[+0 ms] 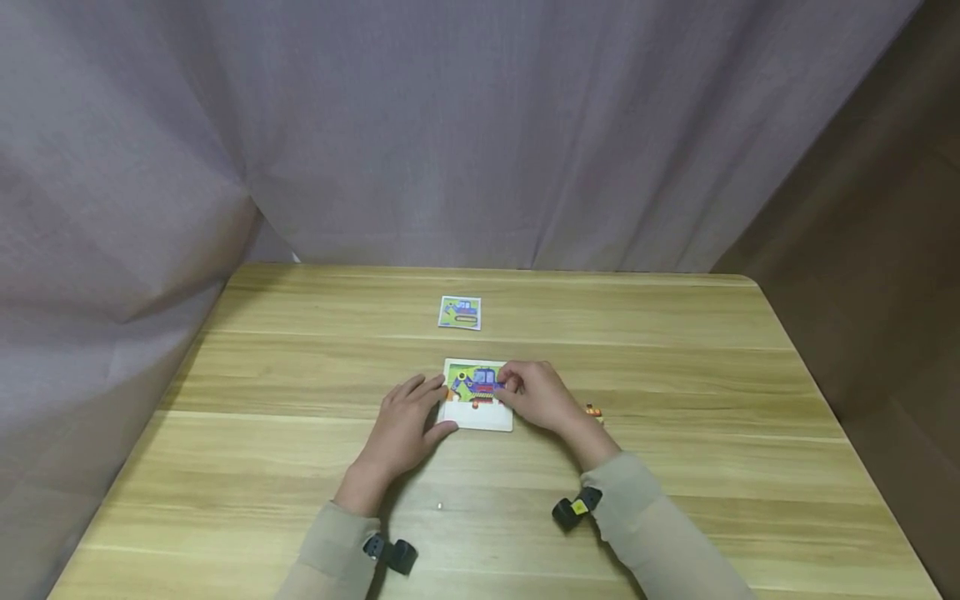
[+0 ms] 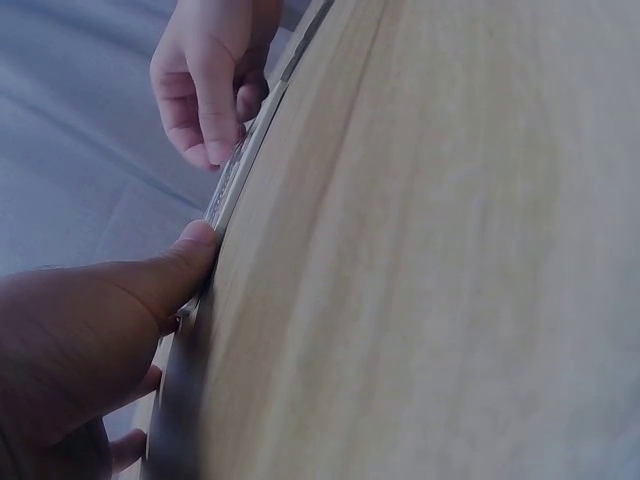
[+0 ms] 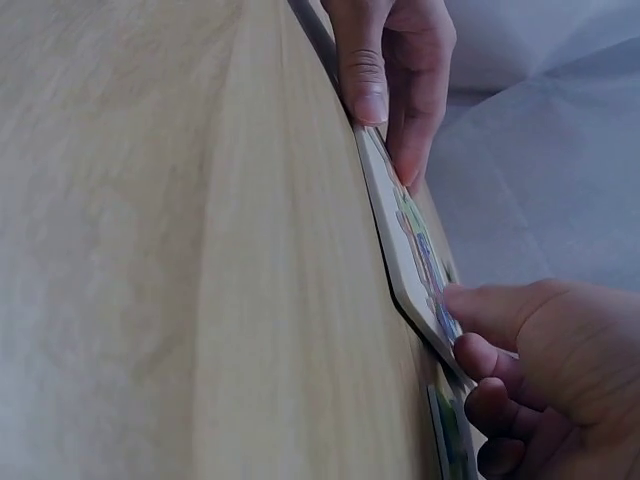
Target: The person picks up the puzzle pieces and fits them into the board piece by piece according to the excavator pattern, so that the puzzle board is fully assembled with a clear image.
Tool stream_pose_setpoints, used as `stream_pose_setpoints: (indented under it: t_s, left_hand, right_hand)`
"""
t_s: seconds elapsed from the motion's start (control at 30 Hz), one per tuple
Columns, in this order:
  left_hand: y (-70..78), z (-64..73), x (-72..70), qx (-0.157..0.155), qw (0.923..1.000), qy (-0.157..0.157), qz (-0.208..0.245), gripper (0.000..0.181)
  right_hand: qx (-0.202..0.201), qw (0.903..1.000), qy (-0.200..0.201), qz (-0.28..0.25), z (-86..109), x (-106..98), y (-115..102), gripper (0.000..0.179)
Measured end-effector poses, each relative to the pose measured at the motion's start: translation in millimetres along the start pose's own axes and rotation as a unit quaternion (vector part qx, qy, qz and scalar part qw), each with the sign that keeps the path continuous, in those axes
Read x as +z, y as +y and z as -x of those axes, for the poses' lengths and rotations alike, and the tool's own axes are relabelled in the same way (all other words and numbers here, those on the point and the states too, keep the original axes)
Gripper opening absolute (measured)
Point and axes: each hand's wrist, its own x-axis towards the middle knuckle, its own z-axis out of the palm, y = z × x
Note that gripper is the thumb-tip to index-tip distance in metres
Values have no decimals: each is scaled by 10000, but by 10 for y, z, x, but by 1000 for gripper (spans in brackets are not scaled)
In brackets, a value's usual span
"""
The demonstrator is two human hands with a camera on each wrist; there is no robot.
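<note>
Your left hand lies at the left side of the puzzle board, fingers loosely extended along that edge and the thumb against its near side. The board sits flat on the desk between both your hands; a vehicle in blue and red on green fills its upper part, and the near strip is plain white. Your right hand is at the board's right side, fingers bent, thumb and fingertips touching the picture (whether they pinch a piece, you cannot tell from here). By your right wrist lies a red-and-orange piece, partly covered. Beyond the board, well apart, is a small picture card showing a similar vehicle.
</note>
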Motion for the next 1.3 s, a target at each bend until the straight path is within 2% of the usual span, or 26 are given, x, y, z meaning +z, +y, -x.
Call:
stream_pose_setpoints:
  t_s: [0.23, 0.47, 0.67, 0.83, 1.0, 1.13, 1.3]
  left_hand:
    - [-4, 0, -5, -45, 10000, -20, 28, 57]
    - [-32, -2, 7, -40, 10000, -23, -6, 57]
    - [-55, -19, 27, -5, 10000, -1, -11, 57]
    - [-56, -37, 31, -62, 9999, -79, -44, 57]
    - [-56, -43, 38, -20, 10000, -41, -36, 57]
    - [-56, -44, 41, 24, 10000, 25, -45, 57]
    - [-51, -54, 38, 8, 10000, 8, -68, 57]
  right_hand:
    - [115, 9999, 62, -17, 73, -49, 44, 9]
    - [26, 9998, 142, -110, 158, -101, 125, 6]
    - [118, 9998, 186, 4, 224, -184, 203, 10]
    - [-27, 9995, 189, 235, 274, -258, 251, 13]
    - [-87, 9977, 22, 668, 323, -322, 296, 29]
    - [84, 9958, -127, 906, 353, -360, 303, 39]
    - [364, 9954, -237, 849, 372, -382, 288, 38]
